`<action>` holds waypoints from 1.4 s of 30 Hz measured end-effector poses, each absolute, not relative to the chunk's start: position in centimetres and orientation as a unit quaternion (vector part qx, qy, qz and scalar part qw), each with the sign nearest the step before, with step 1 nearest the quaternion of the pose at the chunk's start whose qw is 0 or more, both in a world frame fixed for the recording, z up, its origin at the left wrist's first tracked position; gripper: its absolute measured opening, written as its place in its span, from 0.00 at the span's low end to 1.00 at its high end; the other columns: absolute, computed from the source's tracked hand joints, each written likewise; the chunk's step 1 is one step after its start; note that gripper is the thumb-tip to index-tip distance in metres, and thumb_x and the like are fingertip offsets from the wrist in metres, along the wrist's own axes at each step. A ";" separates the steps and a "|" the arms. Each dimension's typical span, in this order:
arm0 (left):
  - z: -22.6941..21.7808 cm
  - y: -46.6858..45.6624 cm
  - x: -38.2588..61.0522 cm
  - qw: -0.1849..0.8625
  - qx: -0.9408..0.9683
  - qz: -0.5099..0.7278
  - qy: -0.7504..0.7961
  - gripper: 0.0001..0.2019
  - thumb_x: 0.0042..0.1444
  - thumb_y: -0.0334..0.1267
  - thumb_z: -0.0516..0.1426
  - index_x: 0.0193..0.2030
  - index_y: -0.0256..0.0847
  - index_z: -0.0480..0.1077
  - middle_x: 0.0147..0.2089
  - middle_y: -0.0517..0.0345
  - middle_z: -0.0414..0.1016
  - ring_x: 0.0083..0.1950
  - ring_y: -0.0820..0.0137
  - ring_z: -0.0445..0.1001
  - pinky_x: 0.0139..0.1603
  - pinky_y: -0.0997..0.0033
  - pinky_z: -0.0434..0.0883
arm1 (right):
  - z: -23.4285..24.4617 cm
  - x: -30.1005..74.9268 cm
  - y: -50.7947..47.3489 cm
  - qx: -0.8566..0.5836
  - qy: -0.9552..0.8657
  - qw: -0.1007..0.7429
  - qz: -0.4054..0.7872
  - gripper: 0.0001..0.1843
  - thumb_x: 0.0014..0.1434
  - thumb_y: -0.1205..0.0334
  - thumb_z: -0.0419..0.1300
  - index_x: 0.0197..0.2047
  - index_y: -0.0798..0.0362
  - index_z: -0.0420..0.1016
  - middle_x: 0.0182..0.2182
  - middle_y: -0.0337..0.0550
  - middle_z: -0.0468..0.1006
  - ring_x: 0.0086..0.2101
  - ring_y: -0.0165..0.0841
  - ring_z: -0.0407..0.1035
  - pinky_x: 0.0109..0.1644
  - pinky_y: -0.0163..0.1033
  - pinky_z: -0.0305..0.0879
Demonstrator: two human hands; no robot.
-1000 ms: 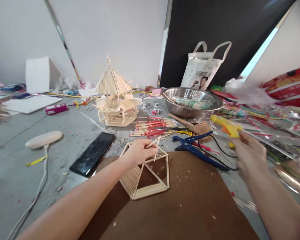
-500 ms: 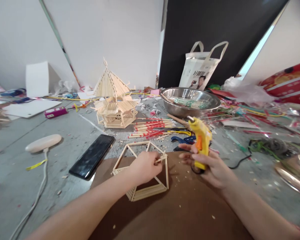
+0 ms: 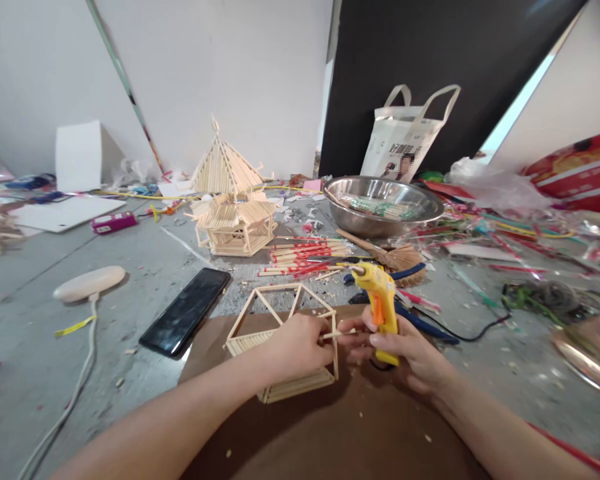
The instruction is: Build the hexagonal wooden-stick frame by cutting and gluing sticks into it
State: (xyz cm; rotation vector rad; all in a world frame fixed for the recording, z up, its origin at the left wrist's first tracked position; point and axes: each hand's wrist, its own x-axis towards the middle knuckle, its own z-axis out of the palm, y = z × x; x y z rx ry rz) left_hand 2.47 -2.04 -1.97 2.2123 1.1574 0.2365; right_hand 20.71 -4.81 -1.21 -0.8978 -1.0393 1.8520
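Note:
My left hand (image 3: pixel 303 343) pinches a short wooden stick (image 3: pixel 344 334) above a six-sided frame (image 3: pixel 265 291) built of thin sticks, two sides of which are filled with rows of sticks. The fingertips of my right hand (image 3: pixel 405 353) meet the stick's other end. That same hand holds a yellow glue gun (image 3: pixel 384 300) upright against its palm, nozzle up and to the left, its orange trigger uncovered. Part of the frame is hidden under my left hand and forearm. A brown board (image 3: pixel 330 433) lies beneath the frame.
Behind the frame stands a stick pavilion (image 3: pixel 235 227) with a pointed roof. Red-marked sticks (image 3: pixel 305 257), blue-handled pliers (image 3: pixel 425 323) and a steel bowl (image 3: pixel 380 223) lie beyond my hands. A black phone (image 3: pixel 185 313) and a white corded device (image 3: pixel 90 283) are on the left.
My right hand has moved left with the glue gun, its fingertips now at the stick. My left hand has turned the stick to point right and shifted slightly right and down.

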 end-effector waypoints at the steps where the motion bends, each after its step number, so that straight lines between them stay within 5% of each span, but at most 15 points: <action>1: -2.0 -1.9 2.3 0.308 0.838 0.095 0.440 0.11 0.45 0.37 0.47 0.29 0.36 0.67 0.25 0.57 0.69 0.24 0.74 0.64 0.23 0.76 0.58 | -1.0 20.9 -4.8 -0.358 -0.412 0.422 0.723 0.07 0.44 0.68 0.57 0.28 0.51 0.62 0.40 0.44 0.72 0.39 0.36 0.67 0.39 0.41 0.65; 10: -2.0 0.0 1.3 0.368 0.783 0.160 0.476 0.06 0.40 0.36 0.50 0.22 0.36 0.64 0.21 0.63 0.64 0.24 0.77 0.61 0.23 0.78 0.57 | -1.4 22.8 -2.8 -0.434 -0.437 0.570 0.543 0.05 0.46 0.66 0.58 0.29 0.50 0.65 0.44 0.38 0.68 0.45 0.35 0.63 0.49 0.42 0.59; 14: -2.1 0.2 1.4 0.471 0.723 0.220 0.455 0.04 0.40 0.34 0.51 0.22 0.36 0.61 0.18 0.66 0.59 0.20 0.80 0.57 0.19 0.81 0.54 | -2.0 22.9 -2.3 -0.517 -0.468 0.529 0.484 0.18 0.45 0.63 0.59 0.42 0.50 0.63 0.33 0.39 0.72 0.34 0.32 0.68 0.40 0.39 0.64; 18: -1.6 0.4 1.3 0.598 0.621 0.267 0.430 0.04 0.41 0.32 0.51 0.27 0.36 0.60 0.17 0.68 0.60 0.14 0.84 0.52 0.13 0.83 0.48 | -1.9 23.0 -2.5 -0.524 -0.495 0.502 0.478 0.13 0.48 0.57 0.56 0.37 0.53 0.64 0.21 0.36 0.71 0.18 0.25 0.62 0.24 0.33 0.61; 23: -1.6 1.0 0.8 0.642 0.538 0.361 0.411 0.09 0.43 0.38 0.54 0.26 0.36 0.58 0.20 0.67 0.63 0.11 0.86 0.53 0.11 0.84 0.47 | -2.1 23.1 -3.0 -0.504 -0.482 0.494 0.519 0.11 0.45 0.55 0.57 0.25 0.56 0.66 0.20 0.40 0.71 0.22 0.28 0.65 0.26 0.34 0.61; 29: -2.1 1.4 0.6 0.668 0.475 0.418 0.393 0.10 0.45 0.41 0.54 0.25 0.35 0.60 0.24 0.63 0.66 0.12 0.87 0.54 0.11 0.83 0.49 | -1.8 22.3 -3.9 -0.515 -0.542 0.431 0.505 0.14 0.46 0.57 0.57 0.36 0.55 0.67 0.15 0.34 0.67 0.15 0.25 0.60 0.20 0.32 0.57; 35: -1.8 1.5 0.6 0.683 0.419 0.451 0.392 0.10 0.44 0.39 0.56 0.25 0.35 0.60 0.23 0.64 0.66 0.12 0.86 0.55 0.11 0.84 0.49 | -1.7 21.5 -4.4 -0.547 -0.541 0.398 0.500 0.14 0.42 0.56 0.59 0.32 0.55 0.69 0.27 0.41 0.73 0.14 0.22 0.57 0.17 0.32 0.58; 42: -2.1 1.7 0.5 0.685 0.417 0.451 0.392 0.10 0.44 0.39 0.56 0.24 0.35 0.59 0.21 0.65 0.64 0.12 0.86 0.54 0.12 0.84 0.49 | -2.5 21.7 -4.4 -0.561 -0.567 0.398 0.452 0.13 0.40 0.57 0.61 0.31 0.53 0.72 0.24 0.40 0.74 0.21 0.27 0.64 0.21 0.32 0.61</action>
